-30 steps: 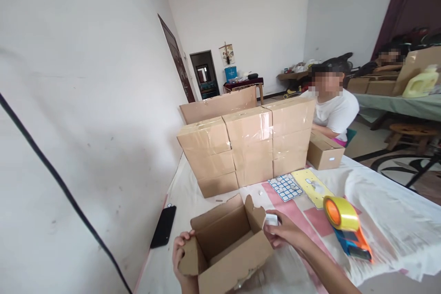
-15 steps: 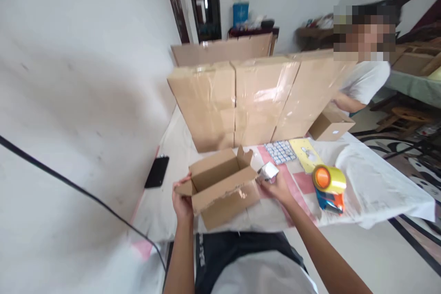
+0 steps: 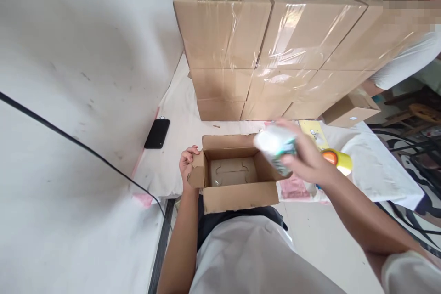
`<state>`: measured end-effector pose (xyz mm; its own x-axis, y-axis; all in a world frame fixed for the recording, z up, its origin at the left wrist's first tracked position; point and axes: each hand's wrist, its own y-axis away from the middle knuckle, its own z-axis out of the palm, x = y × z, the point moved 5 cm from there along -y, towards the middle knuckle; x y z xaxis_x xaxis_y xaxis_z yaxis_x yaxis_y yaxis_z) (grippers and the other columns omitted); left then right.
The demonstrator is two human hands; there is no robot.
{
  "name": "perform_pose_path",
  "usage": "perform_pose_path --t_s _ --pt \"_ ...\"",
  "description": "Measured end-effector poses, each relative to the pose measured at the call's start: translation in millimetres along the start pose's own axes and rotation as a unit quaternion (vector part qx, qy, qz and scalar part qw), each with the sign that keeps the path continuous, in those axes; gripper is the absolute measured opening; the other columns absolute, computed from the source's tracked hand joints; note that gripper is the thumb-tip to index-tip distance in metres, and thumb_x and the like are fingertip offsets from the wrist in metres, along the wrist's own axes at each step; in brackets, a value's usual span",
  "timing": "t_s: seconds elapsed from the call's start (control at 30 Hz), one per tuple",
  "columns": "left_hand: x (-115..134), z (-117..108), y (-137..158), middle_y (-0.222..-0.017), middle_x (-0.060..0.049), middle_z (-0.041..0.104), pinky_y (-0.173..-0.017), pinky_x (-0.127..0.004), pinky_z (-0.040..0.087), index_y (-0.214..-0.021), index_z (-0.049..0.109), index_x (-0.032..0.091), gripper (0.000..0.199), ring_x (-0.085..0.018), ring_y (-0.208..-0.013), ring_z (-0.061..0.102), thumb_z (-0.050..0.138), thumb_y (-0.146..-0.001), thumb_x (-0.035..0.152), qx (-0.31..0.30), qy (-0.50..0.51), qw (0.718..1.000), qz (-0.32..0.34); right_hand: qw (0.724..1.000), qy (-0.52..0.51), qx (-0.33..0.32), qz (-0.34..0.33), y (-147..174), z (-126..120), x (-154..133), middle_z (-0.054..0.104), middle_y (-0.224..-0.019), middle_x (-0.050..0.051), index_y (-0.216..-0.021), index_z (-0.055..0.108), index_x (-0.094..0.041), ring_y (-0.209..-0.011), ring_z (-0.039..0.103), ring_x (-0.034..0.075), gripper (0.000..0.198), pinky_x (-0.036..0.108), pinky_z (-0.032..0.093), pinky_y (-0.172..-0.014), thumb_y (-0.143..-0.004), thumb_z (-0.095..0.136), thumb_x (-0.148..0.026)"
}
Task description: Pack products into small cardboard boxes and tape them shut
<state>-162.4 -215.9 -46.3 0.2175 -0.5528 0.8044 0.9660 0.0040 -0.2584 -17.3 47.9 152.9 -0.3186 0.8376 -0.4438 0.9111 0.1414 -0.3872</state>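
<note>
An open cardboard box (image 3: 241,197) stands at the table's near edge, its mouth facing up toward me and its flaps spread. Its bare bottom panel with curved cut lines shows inside. My left hand (image 3: 188,161) has its fingers wrapped round the box's left end flap. Over the box's right end, my right hand (image 3: 306,154) grips a small white and green shiny package (image 3: 275,144). Motion smears the package, so its exact kind cannot be made out.
A wall of taped cardboard cartons (image 3: 227,46) stands behind the box. A black phone (image 3: 157,133) lies at left. Yellow tape rolls (image 3: 341,161), a yellow sheet (image 3: 314,133) and another small carton (image 3: 351,109) are at right, near a person in a white sleeve (image 3: 409,62).
My right hand has lifted the package from beside the box to above its right end. The box has turned straighter and come closer to me. My view has tilted down.
</note>
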Motion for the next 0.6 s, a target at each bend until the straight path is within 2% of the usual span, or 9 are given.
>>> perform_pose_path --t_s 0.03,0.1,0.17,0.27,0.37,0.43,0.6 --pt "1 0 2 -0.083 -0.003 0.058 -0.104 -0.040 0.040 -0.064 0.041 0.022 0.058 -0.023 -0.105 0.056 0.086 -0.062 0.057 -0.002 -0.001 1.000 -0.001 0.996 0.028 -0.074 -0.043 -13 14 -17 0.061 -0.130 0.014 -0.151 0.038 -0.025 -0.112 0.064 0.031 0.059 0.045 0.052 -0.093 -0.101 0.045 -0.055" --pt "3 1 7 -0.085 -0.004 0.058 -0.102 -0.041 0.043 -0.065 0.041 0.022 0.055 -0.023 -0.106 0.055 0.084 -0.066 0.056 -0.002 0.000 1.000 0.001 0.967 0.099 -0.213 -0.100 -31 53 -37 0.066 -0.117 0.012 -0.146 0.046 -0.026 -0.095 0.068 0.026 0.049 0.038 0.053 -0.082 -0.102 0.050 -0.045" --pt "5 2 11 -0.086 -0.004 0.058 -0.100 -0.041 0.045 -0.066 0.041 0.022 0.054 -0.023 -0.104 0.054 0.083 -0.067 0.057 -0.002 0.003 1.000 0.003 0.922 0.170 -0.324 -0.124 -38 97 -39 0.069 -0.107 0.011 -0.139 0.054 -0.024 -0.081 0.069 0.023 0.042 0.032 0.051 -0.072 -0.100 0.056 -0.037" --pt "9 4 15 -0.085 -0.004 0.059 -0.095 -0.039 0.048 -0.066 0.042 0.022 0.052 -0.022 -0.099 0.054 0.083 -0.068 0.055 -0.003 0.006 1.000 0.005 0.854 0.232 -0.441 -0.149 -33 158 -24 0.073 -0.098 0.013 -0.127 0.063 -0.019 -0.080 0.072 0.025 0.037 0.031 0.049 -0.068 -0.093 0.067 -0.031" --pt "12 3 19 -0.086 -0.003 0.060 -0.090 -0.035 0.048 -0.067 0.044 0.022 0.049 -0.020 -0.094 0.056 0.084 -0.068 0.050 -0.001 0.003 1.000 0.001 0.819 0.244 -0.496 -0.155 -22 197 -8 0.076 -0.093 0.013 -0.127 0.064 -0.018 -0.088 0.073 0.029 0.043 0.032 0.050 -0.070 -0.087 0.074 -0.027" --pt "13 2 23 -0.089 -0.003 0.061 -0.088 -0.034 0.048 -0.068 0.044 0.022 0.048 -0.019 -0.092 0.057 0.085 -0.068 0.047 0.000 -0.002 1.000 -0.006 0.819 0.238 -0.499 -0.152 -17 206 -6 0.077 -0.094 0.014 -0.129 0.063 -0.017 -0.090 0.073 0.030 0.045 0.033 0.051 -0.070 -0.086 0.074 -0.026" --pt "8 -1 27 -0.092 -0.003 0.062 -0.084 -0.032 0.050 -0.069 0.041 0.022 0.049 -0.018 -0.089 0.059 0.082 -0.071 0.049 0.008 -0.015 1.000 -0.016 0.836 0.234 -0.473 -0.148 -19 210 -15 0.075 -0.105 0.018 -0.127 0.064 -0.017 -0.090 0.073 0.030 0.040 0.034 0.051 -0.071 -0.089 0.071 -0.029"
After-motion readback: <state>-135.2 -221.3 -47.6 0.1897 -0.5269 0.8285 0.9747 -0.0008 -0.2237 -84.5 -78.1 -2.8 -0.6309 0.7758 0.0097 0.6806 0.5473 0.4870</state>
